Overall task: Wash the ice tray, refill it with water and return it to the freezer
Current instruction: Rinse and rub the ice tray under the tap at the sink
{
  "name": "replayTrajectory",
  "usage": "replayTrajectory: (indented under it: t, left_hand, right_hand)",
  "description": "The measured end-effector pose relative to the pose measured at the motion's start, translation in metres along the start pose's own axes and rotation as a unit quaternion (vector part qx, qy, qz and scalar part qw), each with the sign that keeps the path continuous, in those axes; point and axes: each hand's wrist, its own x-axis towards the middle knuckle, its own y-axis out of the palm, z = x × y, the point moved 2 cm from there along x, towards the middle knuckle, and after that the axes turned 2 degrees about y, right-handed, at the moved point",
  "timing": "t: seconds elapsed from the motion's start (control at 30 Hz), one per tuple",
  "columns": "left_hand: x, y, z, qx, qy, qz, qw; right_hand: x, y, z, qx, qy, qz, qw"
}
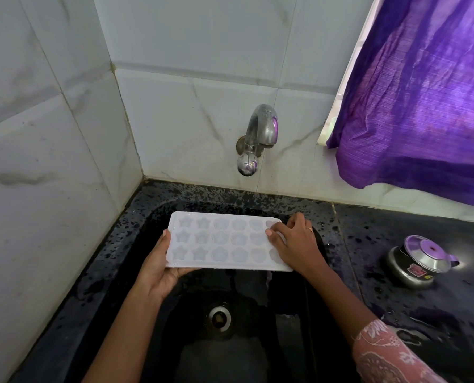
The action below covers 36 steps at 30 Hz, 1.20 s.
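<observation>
White veined tiles [50, 161] backed a black speckled sink [202, 194], with a steel tap [257, 139] on the wall and a purple curtain [423, 106] hanging to the right. The tray [222, 241] was held over the basin between the two hands, ahead of and above the drain [218, 317], and short of the tap's spout, from which no water showed.

The left grip [158, 268] cupped the tray's near left corner from below, palm under it and thumb up along the end edge. The right grip [293, 241] lay on top of the right end, fingers curled over the last cavities and pinching the rim. Holding both ends probably kept the thin tray level and stopped it twisting, and keeping it above the sink meant any drips fell into the basin.

It was a white, slightly see-through tray, cavities upward, in three rows of six. Those nearer the left grip were star-shaped and those toward the right grip rounder, like flowers. Whether they held water, ice or nothing could not be told.

Beyond the right grip, well apart on the wet black surface [423, 313], stood a small steel pot [418, 262] with its lid on. A pink patterned sleeve [390, 355] covered the right forearm.
</observation>
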Motion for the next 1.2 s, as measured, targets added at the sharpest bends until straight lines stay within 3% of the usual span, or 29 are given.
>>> replayTrajectory:
  t: [0.23, 0.63, 0.8, 0.93, 1.2]
  left_hand:
    - [-0.001, 0.002, 0.0, -0.006, -0.003, 0.005, 1.0]
    - [0.0, 0.001, -0.001, -0.001, 0.008, -0.009, 1.0]
    - [0.0, 0.004, -0.001, -0.002, 0.004, -0.019, 1.0]
    - [0.0, 0.005, -0.001, 0.001, 0.002, -0.008, 1.0]
    - [-0.001, 0.006, 0.0, 0.0, 0.002, 0.008, 1.0]
  right_hand:
    - [0.004, -0.001, 0.006, -0.037, 0.008, -0.01, 0.999]
    - [0.008, 0.005, 0.002, 0.05, 0.019, 0.025, 0.998]
    - [0.006, -0.003, 0.01, 0.004, -0.035, -0.052, 0.998]
    - [0.006, 0.0, 0.022, -0.068, -0.075, -0.007, 0.995]
    - [0.011, 0.008, 0.026, -0.086, -0.037, 0.05, 0.994]
